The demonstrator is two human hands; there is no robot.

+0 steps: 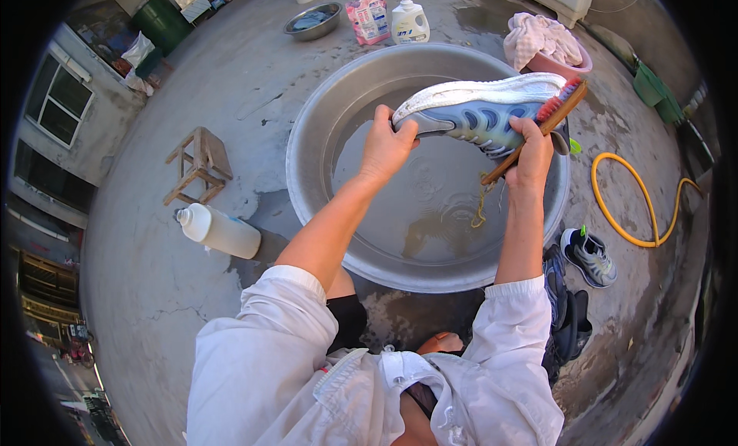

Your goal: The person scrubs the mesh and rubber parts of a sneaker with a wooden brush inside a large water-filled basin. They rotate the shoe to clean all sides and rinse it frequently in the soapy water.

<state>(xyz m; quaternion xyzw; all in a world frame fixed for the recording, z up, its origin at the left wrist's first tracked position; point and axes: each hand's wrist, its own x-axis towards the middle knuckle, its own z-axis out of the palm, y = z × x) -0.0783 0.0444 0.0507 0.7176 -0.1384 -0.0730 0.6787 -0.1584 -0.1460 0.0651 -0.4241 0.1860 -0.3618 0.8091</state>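
Over a large grey metal basin (314, 131) with water in it, I hold up a blue-grey sneaker (461, 122), tilted with its white sole facing upward. My left hand (387, 148) is closed around the sneaker's left end. My right hand (530, 155) grips a wooden-handled scrub brush (563, 109) with red and pink bristles, close to the sneaker's right end. The right thumb lies against the sneaker's side. A thin yellowish string (482, 206) dangles below the brush handle. Whether the bristles touch the sneaker I cannot tell.
Beside the basin on the right are another sneaker (590, 257), dark shoes (570, 315) and a yellow hose (650, 215). At left stand a large white bottle (221, 230) and a wooden stool (201, 163). Behind are a detergent bottle (410, 23), a pink bag (367, 19) and a pink tub (565, 66) of cloth.
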